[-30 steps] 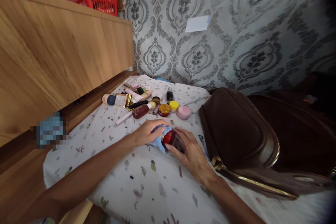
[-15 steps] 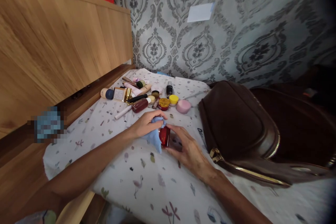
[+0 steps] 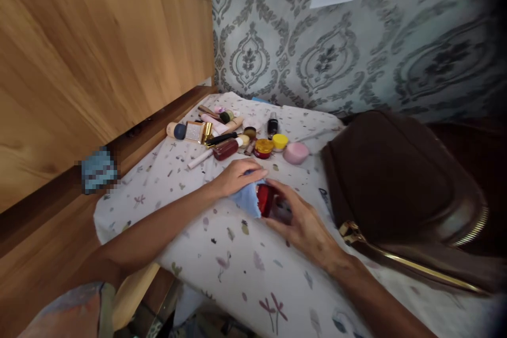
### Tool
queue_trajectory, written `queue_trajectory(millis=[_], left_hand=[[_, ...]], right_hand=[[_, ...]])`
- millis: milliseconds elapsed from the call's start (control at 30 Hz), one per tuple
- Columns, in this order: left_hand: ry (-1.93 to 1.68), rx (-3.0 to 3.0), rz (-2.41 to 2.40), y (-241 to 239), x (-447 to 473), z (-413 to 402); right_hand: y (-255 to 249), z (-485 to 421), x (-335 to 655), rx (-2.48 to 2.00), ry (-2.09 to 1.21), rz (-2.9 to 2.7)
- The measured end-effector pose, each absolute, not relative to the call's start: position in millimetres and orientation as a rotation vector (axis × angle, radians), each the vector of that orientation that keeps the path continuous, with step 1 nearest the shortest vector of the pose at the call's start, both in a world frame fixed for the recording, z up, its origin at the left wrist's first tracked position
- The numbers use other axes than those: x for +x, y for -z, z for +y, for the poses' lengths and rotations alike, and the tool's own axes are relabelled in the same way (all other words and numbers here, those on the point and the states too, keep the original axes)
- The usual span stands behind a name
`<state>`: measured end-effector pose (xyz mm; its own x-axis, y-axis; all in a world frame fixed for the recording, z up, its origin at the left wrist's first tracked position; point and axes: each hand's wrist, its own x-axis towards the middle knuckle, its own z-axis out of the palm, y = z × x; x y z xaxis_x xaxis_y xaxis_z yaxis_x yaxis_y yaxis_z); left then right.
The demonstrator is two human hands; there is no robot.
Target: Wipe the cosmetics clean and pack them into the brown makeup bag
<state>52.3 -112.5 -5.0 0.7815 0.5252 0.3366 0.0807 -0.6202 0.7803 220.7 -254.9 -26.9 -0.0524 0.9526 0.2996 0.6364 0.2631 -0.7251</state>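
One red container (image 3: 264,200), between the hands, over a printed white sheet (image 3: 241,285); contact with the sheet cannot be told. Left hand (image 3: 241,175): grasping a light-blue cloth (image 3: 247,199) against the container. Right hand (image 3: 303,216): thumb and fingers curved round its other side. Beyond: assorted cosmetics, including pink pot (image 3: 296,153), yellow-lidded jar (image 3: 280,141). Right: brown bag (image 3: 396,185).

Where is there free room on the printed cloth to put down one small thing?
Free on the printed cloth: between the left forearm and right forearm; between the left forearm and white stick; between the black bottle and brown bag. Crowded: beyond the left hand, from beige bottle to pink jar.
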Motion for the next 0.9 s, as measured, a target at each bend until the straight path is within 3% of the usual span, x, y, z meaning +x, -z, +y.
queue_trajectory(millis=[367, 633, 900], left_hand=[[-0.406, 2.265, 0.355, -2, 44, -106], [-0.492, 2.363, 0.439, -1, 49, -117], [-0.599, 2.289, 0.521, -2, 50, -124]], right_hand=[[31, -241, 221, -1.351, -0.901, -1.295], [30, -244, 229, -1.627, -0.427, -1.653], [42, -242, 228, -1.516, -0.032, -1.923]])
